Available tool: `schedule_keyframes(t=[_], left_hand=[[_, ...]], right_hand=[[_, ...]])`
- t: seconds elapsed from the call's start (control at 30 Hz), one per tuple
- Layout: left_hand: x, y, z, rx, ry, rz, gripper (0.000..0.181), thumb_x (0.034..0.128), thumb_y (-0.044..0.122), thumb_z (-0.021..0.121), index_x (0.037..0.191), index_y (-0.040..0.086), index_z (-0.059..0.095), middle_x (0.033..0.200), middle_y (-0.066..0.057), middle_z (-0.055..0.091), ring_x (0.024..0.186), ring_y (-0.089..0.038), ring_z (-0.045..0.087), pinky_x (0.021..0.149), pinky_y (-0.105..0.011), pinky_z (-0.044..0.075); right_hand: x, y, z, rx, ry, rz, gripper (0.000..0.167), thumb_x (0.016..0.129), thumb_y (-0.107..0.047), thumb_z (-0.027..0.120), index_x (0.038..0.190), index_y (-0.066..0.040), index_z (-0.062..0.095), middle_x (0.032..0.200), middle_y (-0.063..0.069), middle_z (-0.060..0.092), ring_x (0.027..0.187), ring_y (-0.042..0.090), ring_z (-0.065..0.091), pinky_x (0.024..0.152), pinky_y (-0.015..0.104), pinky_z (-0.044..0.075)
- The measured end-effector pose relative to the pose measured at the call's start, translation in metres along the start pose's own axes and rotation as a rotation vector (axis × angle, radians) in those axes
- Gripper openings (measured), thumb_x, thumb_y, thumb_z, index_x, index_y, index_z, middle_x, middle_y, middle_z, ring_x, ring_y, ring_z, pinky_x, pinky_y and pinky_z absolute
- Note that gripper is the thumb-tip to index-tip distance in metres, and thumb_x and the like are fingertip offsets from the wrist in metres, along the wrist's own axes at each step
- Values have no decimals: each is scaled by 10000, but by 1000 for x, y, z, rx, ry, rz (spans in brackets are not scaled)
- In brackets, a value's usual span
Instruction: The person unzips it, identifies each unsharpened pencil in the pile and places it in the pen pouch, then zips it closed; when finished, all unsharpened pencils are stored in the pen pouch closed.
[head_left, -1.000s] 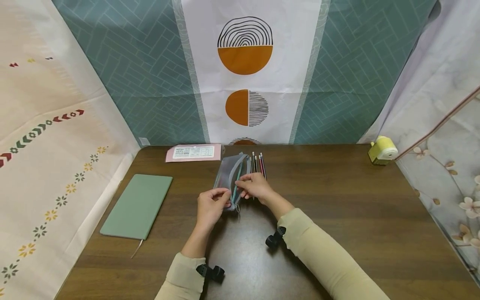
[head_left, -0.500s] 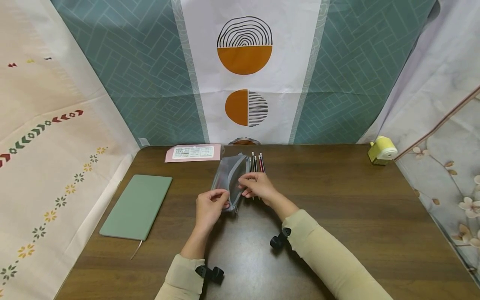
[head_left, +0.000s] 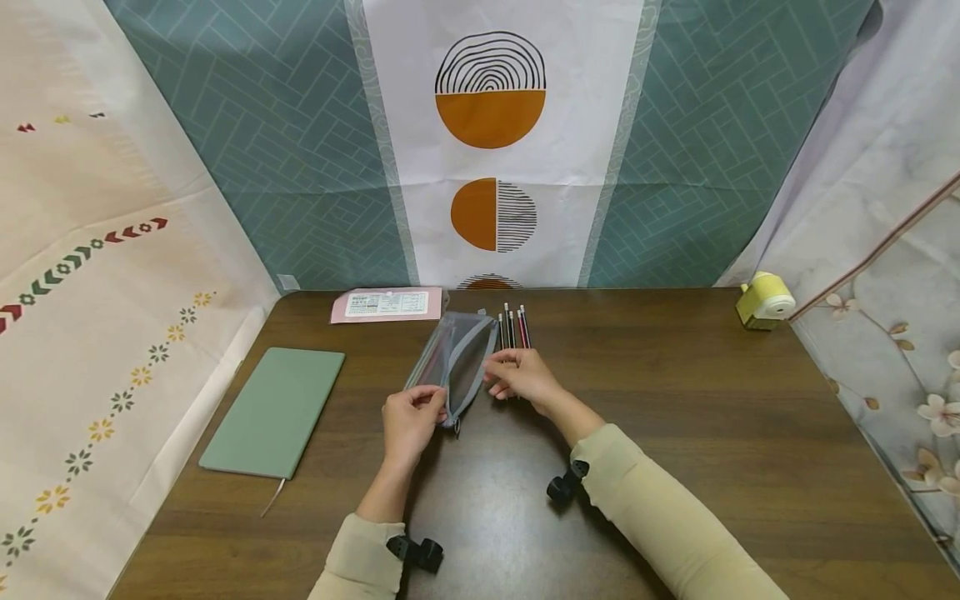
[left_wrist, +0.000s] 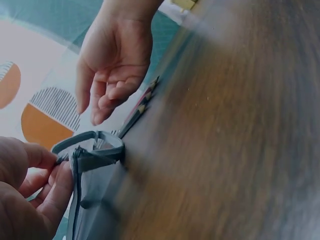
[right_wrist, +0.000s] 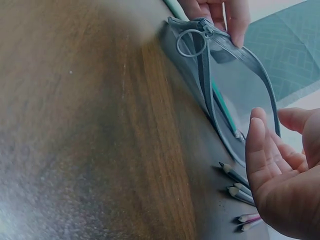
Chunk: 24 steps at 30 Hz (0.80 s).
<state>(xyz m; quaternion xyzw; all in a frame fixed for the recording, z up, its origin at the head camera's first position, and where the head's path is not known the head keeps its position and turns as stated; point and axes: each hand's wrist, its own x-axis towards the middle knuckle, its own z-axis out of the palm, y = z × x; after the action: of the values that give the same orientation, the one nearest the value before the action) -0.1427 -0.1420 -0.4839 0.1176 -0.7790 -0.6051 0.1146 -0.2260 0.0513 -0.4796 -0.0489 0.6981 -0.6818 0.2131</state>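
A see-through grey zip pencil pouch (head_left: 467, 362) lies mid-table with its mouth spread wide. My left hand (head_left: 412, 421) pinches the rim at the pouch's near end, close to the zip ring (right_wrist: 191, 43). Just right of the pouch mouth is my right hand (head_left: 523, 379), its fingers loosely bent with nothing between them. In the right wrist view a green pencil (right_wrist: 223, 107) shows inside the pouch. Several dark pencils (head_left: 513, 327) lie on the table beyond the right hand, which partly covers them; their sharpened tips (right_wrist: 231, 189) appear in the right wrist view.
A green notebook (head_left: 273, 412) with a ribbon lies at the left. At the back edge is a flat pink packet (head_left: 387, 306) with a white label. A yellow pencil sharpener (head_left: 766, 301) stands at the back right of the brown table (head_left: 675, 483), against hanging cloths.
The right hand has let go of the green pencil inside the pouch and drawn back slightly to the right. My left hand has pulled the pouch left, widening its mouth.
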Motion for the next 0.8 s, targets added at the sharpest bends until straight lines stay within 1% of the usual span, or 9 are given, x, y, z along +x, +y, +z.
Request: schedule_keyframes(t=[0.07,0.13,0.27,0.43,0.5,0.6,0.67,0.73,0.8], left_hand=[[0,-1,-2,31,20,-2,109,910,22,710,911,-75,762,736,-151,724,542,-95,661,534,-192,568],[1,-3,-3,56,25,-4,105,906,21,714,909,-71,765,734,-143,725,538,-89,655,528,-184,561],[1,-6,-4,98,18,6,101,892,27,729,901,-66,769,737,-144,729,535,-83,649,521,-179,552],[0,-7,-6,139,0,23,116,882,54,758,889,-61,769,729,-145,728,541,-104,653,514,-178,534],[0,-7,-7,132,-16,12,127,887,69,763,904,-57,771,746,-145,733,564,-114,664,529,-177,537],[0,-7,-8,79,-54,-9,139,907,68,746,943,-65,765,794,-160,743,618,-137,691,570,-190,568],[0,-7,-9,47,-80,-4,136,917,57,732,965,-67,761,825,-166,748,653,-149,704,597,-200,582],[1,-7,-11,63,-98,39,119,917,50,730,968,-53,763,827,-152,749,668,-151,702,605,-201,577],[2,-7,-14,111,-107,105,93,902,48,748,956,-24,773,817,-119,749,681,-144,690,611,-192,560]], right_hand=[[0,1,0,-4,-2,-2,294,1010,-86,615,1214,126,621,899,167,721,591,113,664,542,203,555],[-1,1,0,-14,-8,-6,295,1009,-85,615,1211,129,617,920,195,720,593,115,664,540,203,554],[-3,0,0,-32,-30,-15,300,1008,-86,614,1208,137,606,1011,280,705,604,121,667,546,211,559],[-6,2,-1,-57,-46,-21,286,1002,-90,631,1187,127,618,1014,286,706,615,130,672,555,221,566],[-7,3,-2,-66,-48,-22,282,997,-92,640,1182,120,627,997,271,712,615,128,672,555,225,569],[-7,6,-2,-75,-55,-25,285,994,-93,645,1182,121,630,980,260,713,613,127,671,557,231,573],[-8,7,-2,-80,-61,-25,282,994,-92,645,1177,122,631,971,259,711,611,127,668,558,236,574],[-9,8,-2,-87,-65,-24,277,991,-90,648,1173,119,635,967,259,710,609,130,667,560,240,576],[-10,9,-1,-103,-70,-31,269,987,-89,652,1164,113,640,944,246,713,604,131,662,559,245,577]])
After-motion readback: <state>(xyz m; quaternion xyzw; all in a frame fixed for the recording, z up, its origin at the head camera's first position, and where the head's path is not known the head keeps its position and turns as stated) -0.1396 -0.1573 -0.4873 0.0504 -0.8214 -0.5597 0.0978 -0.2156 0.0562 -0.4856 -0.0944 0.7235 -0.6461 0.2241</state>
